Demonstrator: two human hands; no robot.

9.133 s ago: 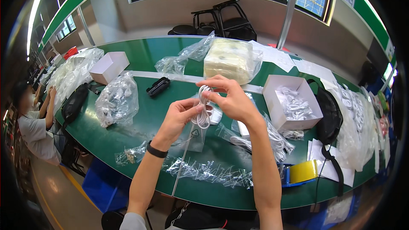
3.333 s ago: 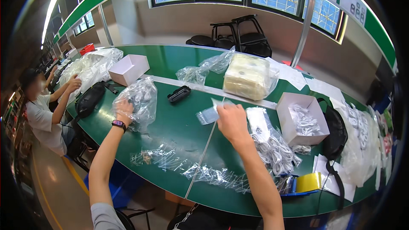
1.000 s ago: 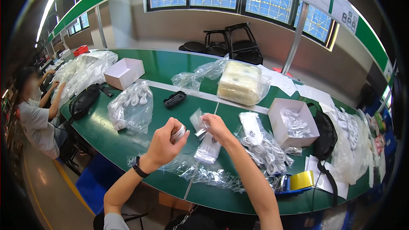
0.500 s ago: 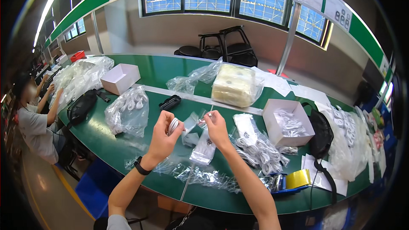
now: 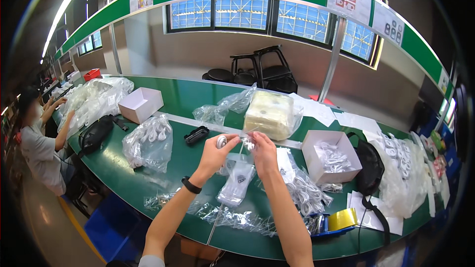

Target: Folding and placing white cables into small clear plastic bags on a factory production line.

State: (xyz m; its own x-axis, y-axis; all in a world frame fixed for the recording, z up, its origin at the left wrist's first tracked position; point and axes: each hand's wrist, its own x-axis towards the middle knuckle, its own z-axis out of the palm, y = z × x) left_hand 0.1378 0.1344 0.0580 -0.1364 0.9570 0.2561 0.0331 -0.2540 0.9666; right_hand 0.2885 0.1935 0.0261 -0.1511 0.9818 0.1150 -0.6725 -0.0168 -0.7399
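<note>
My left hand is closed around a small coiled white cable, its loops showing above the fingers. Close beside it, my right hand pinches a small clear plastic bag whose edge reaches toward the left fingertips. I cannot tell whether the left fingers also grip the bag. Under both hands, a stack of flat clear bags with a dark printed mark lies on the green table. Several bundled white cables lie to the right of my right forearm.
A white box of bagged cables stands at right, near a blue tape dispenser with yellow tape. Farther back are a wrapped cream stack and a black object. A bag of cables lies left. A co-worker sits far left.
My hands have come together: the left moved right and the right shifted slightly right, bringing the coiled cable close to the clear bag. The view has tilted up slightly.
</note>
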